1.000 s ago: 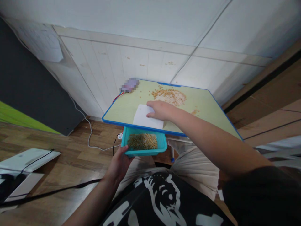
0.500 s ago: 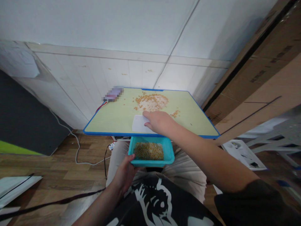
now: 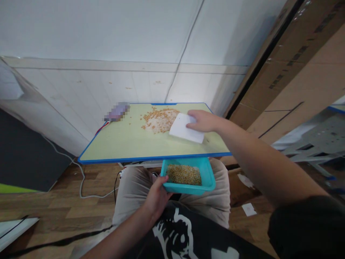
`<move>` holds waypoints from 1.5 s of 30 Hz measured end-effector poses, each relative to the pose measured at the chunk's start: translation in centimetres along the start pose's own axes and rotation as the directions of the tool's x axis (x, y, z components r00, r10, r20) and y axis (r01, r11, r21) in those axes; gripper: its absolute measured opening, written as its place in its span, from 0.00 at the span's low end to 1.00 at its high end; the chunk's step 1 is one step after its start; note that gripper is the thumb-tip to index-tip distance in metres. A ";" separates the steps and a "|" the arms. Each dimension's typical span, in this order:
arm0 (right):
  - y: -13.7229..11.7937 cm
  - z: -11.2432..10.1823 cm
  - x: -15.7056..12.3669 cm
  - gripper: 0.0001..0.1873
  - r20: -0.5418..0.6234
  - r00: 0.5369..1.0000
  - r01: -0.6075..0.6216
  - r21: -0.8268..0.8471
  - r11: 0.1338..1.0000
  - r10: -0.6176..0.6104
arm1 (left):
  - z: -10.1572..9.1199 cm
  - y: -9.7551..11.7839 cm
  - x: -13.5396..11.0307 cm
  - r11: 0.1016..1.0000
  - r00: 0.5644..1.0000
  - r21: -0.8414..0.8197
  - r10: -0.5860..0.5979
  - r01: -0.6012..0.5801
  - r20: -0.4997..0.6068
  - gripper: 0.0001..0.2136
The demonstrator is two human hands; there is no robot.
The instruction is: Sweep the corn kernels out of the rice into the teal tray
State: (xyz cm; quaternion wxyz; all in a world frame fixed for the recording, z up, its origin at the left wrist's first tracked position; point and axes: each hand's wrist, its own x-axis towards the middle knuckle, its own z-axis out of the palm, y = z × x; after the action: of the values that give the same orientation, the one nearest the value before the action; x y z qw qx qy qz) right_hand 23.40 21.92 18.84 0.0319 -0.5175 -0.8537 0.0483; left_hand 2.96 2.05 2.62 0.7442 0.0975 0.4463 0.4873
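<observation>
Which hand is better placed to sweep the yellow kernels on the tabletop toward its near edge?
Right, I'd judge: the right hand holds the white card right beside the yellow kernels, while the left hand grips the turquoise tub below the tabletop's near edge.

The right arm slants across the table's right edge, the right hand gripping just inside it, thumb and forefinger pointing left. On the person's side of the near edge, the left hand grips, thumb uppermost, fingers mostly hidden.
</observation>
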 end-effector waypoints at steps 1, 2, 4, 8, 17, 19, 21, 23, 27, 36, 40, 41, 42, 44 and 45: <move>2.1 -0.6 0.6 0.26 -0.027 0.997 -0.069 0.024 0.997 0.069 | 0.1 -0.2 0.1 1.000 1.000 -0.005 0.003 -0.003 0.005 0.19; 4.1 -1.1 1.3 0.27 -0.020 0.990 -0.138 0.052 0.989 0.139 | 0.2 -0.3 0.1 1.000 1.000 -0.009 0.006 -0.006 0.006 0.19; 7.5 -1.4 2.4 0.28 -0.009 0.963 -0.268 0.092 0.959 0.270 | 0.2 -0.5 0.2 1.000 1.000 -0.011 0.013 -0.013 0.003 0.20; 10.8 0.4 4.3 0.39 -0.011 0.889 -0.458 -0.005 0.889 0.458 | 0.2 -0.8 0.3 0.999 0.999 -0.002 0.050 -0.050 -0.009 0.27; 10.7 3.8 7.6 0.43 -0.061 0.854 -0.519 -0.172 0.837 0.517 | -0.9 -1.2 0.2 0.996 0.996 -0.009 0.088 -0.088 0.009 0.31; 10.6 3.9 7.9 0.43 -0.019 0.862 -0.502 -0.175 0.847 0.507 | -1.0 -1.2 0.2 0.995 0.996 -0.021 0.095 -0.095 -0.002 0.32; 10.3 3.9 8.0 0.41 0.045 0.878 -0.464 -0.170 0.869 0.477 | -0.9 -1.1 0.1 0.995 0.996 -0.027 0.092 -0.092 -0.010 0.32; 10.0 3.9 7.9 0.39 0.105 0.892 -0.423 -0.149 0.894 0.439 | -0.8 -1.0 0.1 0.996 0.996 -0.028 0.088 -0.088 -0.003 0.32; 10.1 4.1 7.5 0.37 0.156 0.915 -0.357 -0.116 0.927 0.372 | -0.8 -1.0 0.0 0.996 0.996 -0.032 0.088 -0.087 0.004 0.34; 10.4 4.8 7.8 0.38 0.243 0.933 -0.247 -0.105 0.963 0.265 | -0.7 -1.0 -0.3 0.995 0.995 -0.038 0.096 -0.095 0.010 0.32; 9.8 4.9 7.4 0.38 0.254 0.934 -0.232 -0.108 0.967 0.252 | -0.8 -1.0 -0.3 0.995 0.995 -0.034 0.097 -0.096 0.009 0.30; 9.7 4.8 7.3 0.37 0.258 0.934 -0.226 -0.105 0.968 0.246 | -0.8 -1.0 -0.2 0.995 0.995 -0.035 0.097 -0.096 0.017 0.29; 9.5 4.8 7.2 0.37 0.263 0.935 -0.220 -0.101 0.970 0.239 | -0.9 -1.0 -0.2 0.995 0.995 -0.036 0.096 -0.096 0.022 0.29; 9.3 4.8 7.0 0.36 0.269 0.937 -0.207 -0.080 0.975 0.221 | -1.0 -1.1 -0.2 0.995 0.995 -0.035 0.095 -0.094 0.022 0.29; 9.2 4.8 6.9 0.36 0.271 0.939 -0.202 -0.064 0.977 0.212 | -1.0 -1.1 -0.2 0.995 0.995 -0.034 0.096 -0.095 0.020 0.29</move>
State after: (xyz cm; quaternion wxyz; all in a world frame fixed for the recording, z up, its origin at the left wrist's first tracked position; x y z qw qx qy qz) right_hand 27.81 32.03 13.08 -0.1021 -0.5931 -0.7913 0.1083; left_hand 2.86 1.07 1.53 0.7263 0.1118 0.4249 0.5286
